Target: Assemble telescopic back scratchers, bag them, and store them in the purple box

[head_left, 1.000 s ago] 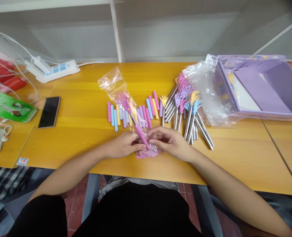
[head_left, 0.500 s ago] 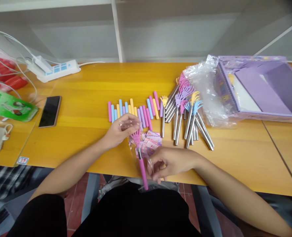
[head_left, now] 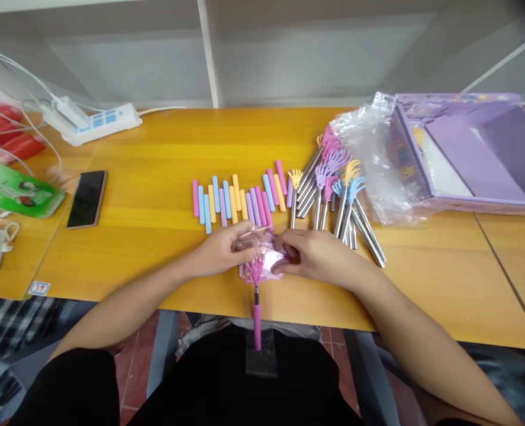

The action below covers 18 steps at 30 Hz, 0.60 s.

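Meeting over the worktop's (head_left: 155,195) near edge, both hands now pinch the clear bag (head_left: 262,254) around the pink scratcher (head_left: 257,296): left hand (head_left: 226,251) and right hand (head_left: 315,254), fingers closed (half a second ago they were apart), handle overhanging toward the lap.

Yellow wooden counter (head_left: 155,148), a seam crossing at the right. At far left, a white power strip (head_left: 97,122) with cables, a green packet (head_left: 16,192), a black phone (head_left: 86,199) face up. Mid-counter, a row of pastel sleeves (head_left: 235,198) side by side. Just right of these, a heap of steel-shafted hand-shaped scratchers (head_left: 333,195). Farther right, crumpled clear plastic (head_left: 369,154) touching an open purple box (head_left: 466,160).
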Available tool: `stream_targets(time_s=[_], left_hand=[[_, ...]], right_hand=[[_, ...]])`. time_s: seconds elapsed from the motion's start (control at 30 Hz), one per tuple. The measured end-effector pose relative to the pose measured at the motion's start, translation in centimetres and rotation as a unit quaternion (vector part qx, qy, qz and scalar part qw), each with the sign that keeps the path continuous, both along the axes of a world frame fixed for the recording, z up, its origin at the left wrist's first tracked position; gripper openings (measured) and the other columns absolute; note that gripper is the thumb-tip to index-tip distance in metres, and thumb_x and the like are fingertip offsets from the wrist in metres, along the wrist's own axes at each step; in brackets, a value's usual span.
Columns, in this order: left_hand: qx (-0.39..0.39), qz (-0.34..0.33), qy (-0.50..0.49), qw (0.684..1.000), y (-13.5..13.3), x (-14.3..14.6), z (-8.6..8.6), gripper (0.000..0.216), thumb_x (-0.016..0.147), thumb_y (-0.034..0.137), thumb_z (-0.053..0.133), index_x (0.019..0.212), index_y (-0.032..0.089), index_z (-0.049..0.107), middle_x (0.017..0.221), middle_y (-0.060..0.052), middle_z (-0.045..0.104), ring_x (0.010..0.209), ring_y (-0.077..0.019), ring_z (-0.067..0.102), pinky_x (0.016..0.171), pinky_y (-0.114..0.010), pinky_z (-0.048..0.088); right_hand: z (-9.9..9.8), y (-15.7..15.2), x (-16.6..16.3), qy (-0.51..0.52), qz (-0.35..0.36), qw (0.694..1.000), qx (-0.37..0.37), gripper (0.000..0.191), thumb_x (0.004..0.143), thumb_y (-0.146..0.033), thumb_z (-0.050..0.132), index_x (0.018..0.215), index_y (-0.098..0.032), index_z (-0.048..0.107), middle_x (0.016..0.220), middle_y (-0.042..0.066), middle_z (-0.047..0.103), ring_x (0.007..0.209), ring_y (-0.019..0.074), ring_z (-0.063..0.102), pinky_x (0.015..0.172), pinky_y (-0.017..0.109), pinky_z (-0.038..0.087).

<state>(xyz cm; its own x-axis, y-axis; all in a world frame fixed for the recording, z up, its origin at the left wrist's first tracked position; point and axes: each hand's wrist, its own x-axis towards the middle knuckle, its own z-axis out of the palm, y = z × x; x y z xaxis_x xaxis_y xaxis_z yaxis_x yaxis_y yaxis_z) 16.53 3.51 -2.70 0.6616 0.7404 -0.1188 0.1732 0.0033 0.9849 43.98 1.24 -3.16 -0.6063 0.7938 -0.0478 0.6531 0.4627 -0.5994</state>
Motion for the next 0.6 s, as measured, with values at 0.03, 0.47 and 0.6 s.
stream_targets(time_s=[0.03,0.47,0.6], left_hand=[[0.008,-0.013,0.011,1.0,-0.1,0.0,0.0,0.026,0.098,0.04,0.071,0.116,0.021,0.066,0.112,-0.006,0.075,0.095,-0.0178,0.072,0.083,-0.029,0.056],[0.023,-0.116,0.052,0.992,-0.7,-0.1,0.3,0.047,0.111,0.055,0.048,0.088,0.017,0.064,0.077,-0.001,0.063,0.069,-0.0136,0.057,0.065,-0.026,0.043],[0.001,-0.095,0.047,0.994,-0.9,-0.1,0.1,0.052,0.112,0.056,0.043,0.092,0.016,0.069,0.08,-0.003,0.069,0.07,-0.0142,0.064,0.066,-0.026,0.05]], right_hand=[[-0.1,-0.1,-0.1,-0.006,-0.005,1.0,0.003,0.034,0.084,-0.047,0.091,0.095,-0.022,0.071,0.076,-0.001,0.065,0.062,0.0134,0.052,0.061,0.03,0.028],[1.0,0.2,0.5,0.141,0.005,0.979,-0.149,0.039,0.1,-0.054,0.073,0.082,-0.02,0.065,0.066,-0.004,0.056,0.057,0.0105,0.045,0.056,0.026,0.033],[1.3,0.4,1.0,0.175,-0.038,0.979,-0.097,0.035,0.103,-0.051,0.069,0.085,-0.02,0.066,0.068,-0.003,0.056,0.06,0.0114,0.047,0.057,0.027,0.035]])
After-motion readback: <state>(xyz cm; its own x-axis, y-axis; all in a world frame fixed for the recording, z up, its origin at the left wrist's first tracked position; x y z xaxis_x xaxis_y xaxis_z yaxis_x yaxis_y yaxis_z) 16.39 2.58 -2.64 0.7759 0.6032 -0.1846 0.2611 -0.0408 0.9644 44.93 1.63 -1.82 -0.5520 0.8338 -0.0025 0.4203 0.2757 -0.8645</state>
